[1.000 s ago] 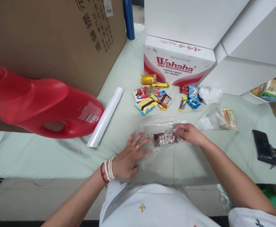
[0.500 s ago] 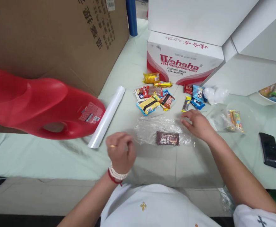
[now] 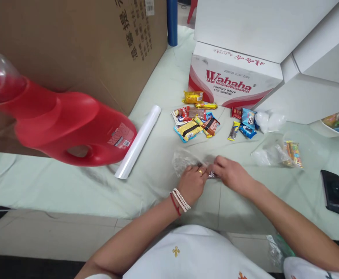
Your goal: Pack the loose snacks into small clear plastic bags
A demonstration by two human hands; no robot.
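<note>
A brown cocoa snack packet (image 3: 213,174) lies on a crumpled piece of clear plastic film (image 3: 184,159) near the front of the table, mostly covered by my fingers. My left hand (image 3: 193,181), with a ring and bracelets, comes over it from the left, fingers bent down onto film and packet. From the right, my right hand (image 3: 232,174) has its fingers curled together at the packet's right end, pinching the film there. The two hands' fingertips almost meet. Exactly what lies between them is partly hidden.
Several small wrapped snacks (image 3: 188,130) lie behind my hands, others (image 3: 247,118) further right. A white roll (image 3: 139,141) and a red jug (image 3: 79,128) are left. A Wahaba carton (image 3: 233,77) stands behind; a bagged snack (image 3: 293,153) and black phone (image 3: 332,190) lie right.
Both hands have come inward onto the film and brown packet, the left moving right and the right moving left. The film is now gathered up and bunched. The camera view has shifted slightly.
</note>
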